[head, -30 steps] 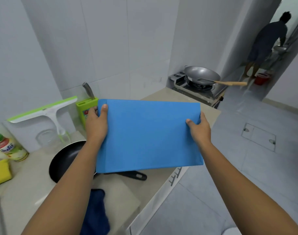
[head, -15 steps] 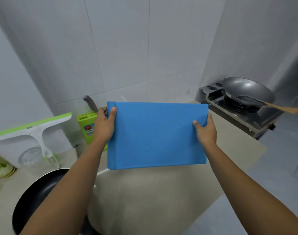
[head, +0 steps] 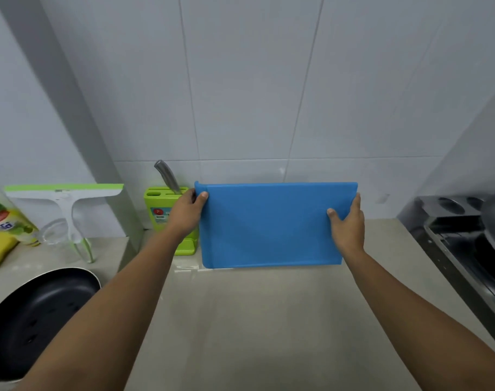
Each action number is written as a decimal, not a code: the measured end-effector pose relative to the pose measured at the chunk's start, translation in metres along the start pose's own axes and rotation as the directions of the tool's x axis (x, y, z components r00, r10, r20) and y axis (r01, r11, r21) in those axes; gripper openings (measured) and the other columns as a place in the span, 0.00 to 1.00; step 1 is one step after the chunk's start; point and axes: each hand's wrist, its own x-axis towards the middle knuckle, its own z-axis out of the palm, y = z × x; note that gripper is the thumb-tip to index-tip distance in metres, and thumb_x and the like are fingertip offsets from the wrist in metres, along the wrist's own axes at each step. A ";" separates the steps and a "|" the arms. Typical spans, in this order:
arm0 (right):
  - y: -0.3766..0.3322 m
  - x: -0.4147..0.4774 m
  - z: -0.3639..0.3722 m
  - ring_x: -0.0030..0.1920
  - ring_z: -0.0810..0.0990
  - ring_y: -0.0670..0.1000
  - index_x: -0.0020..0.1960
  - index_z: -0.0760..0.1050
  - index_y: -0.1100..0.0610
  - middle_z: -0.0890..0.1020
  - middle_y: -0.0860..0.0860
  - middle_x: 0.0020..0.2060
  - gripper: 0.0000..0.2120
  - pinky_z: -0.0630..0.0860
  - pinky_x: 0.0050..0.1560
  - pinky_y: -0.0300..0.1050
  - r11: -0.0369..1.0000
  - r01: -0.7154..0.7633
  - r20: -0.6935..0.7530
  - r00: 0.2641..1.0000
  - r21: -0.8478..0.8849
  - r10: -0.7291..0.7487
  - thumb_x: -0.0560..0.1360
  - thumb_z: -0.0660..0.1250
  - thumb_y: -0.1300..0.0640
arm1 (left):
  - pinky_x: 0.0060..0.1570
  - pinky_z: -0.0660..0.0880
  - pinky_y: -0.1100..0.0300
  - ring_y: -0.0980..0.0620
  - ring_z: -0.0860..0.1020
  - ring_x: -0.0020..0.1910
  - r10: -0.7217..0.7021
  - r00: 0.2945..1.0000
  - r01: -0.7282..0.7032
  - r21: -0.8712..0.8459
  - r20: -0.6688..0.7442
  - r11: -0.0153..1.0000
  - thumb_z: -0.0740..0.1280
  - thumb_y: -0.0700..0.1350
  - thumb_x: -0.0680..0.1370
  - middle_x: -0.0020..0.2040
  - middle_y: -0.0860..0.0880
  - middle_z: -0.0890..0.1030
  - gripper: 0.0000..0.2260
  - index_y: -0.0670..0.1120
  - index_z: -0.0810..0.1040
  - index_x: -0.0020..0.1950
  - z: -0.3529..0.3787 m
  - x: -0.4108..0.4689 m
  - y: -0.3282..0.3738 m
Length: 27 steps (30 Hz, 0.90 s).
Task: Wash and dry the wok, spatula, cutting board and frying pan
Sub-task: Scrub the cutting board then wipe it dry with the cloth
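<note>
Left hand [head: 187, 213] gripping the blue cutting board [head: 271, 225] at its left edge, right hand [head: 349, 225] clasping the right edge, board standing upright against the tiled wall [head: 254, 94], frying pan [head: 37, 320] sitting lower left.

Soft even light, wide-angle edge distortion

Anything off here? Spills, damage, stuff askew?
Nothing stands out. The blue cutting board is level and upright, gripped at its sides by the left hand and right hand. The knife leans in its green block. A faint sheen, maybe water, marks the counter by the board's lower left corner.
</note>
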 end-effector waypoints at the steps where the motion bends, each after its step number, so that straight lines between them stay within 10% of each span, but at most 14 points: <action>1: 0.001 0.009 0.005 0.68 0.70 0.57 0.80 0.45 0.48 0.67 0.55 0.71 0.36 0.71 0.62 0.53 1.000 0.000 0.017 1.000 0.005 0.000 0.80 0.63 0.50 | 0.55 0.72 0.53 0.50 0.76 0.56 -0.013 1.000 0.014 0.007 -0.008 1.000 0.59 0.52 0.83 0.59 0.50 0.79 0.16 0.45 0.75 0.65 0.004 0.005 -0.002; 27: 0.053 0.107 0.108 0.72 0.66 0.53 0.80 0.51 0.52 0.66 0.53 0.73 0.37 0.63 0.66 0.42 0.996 0.028 0.080 0.996 0.089 -0.035 0.78 0.68 0.54 | 0.47 0.66 0.59 0.51 0.73 0.51 -0.074 0.953 0.106 0.095 -0.294 0.990 0.58 0.45 0.83 0.57 0.46 0.78 0.14 0.43 0.72 0.68 0.069 0.088 -0.044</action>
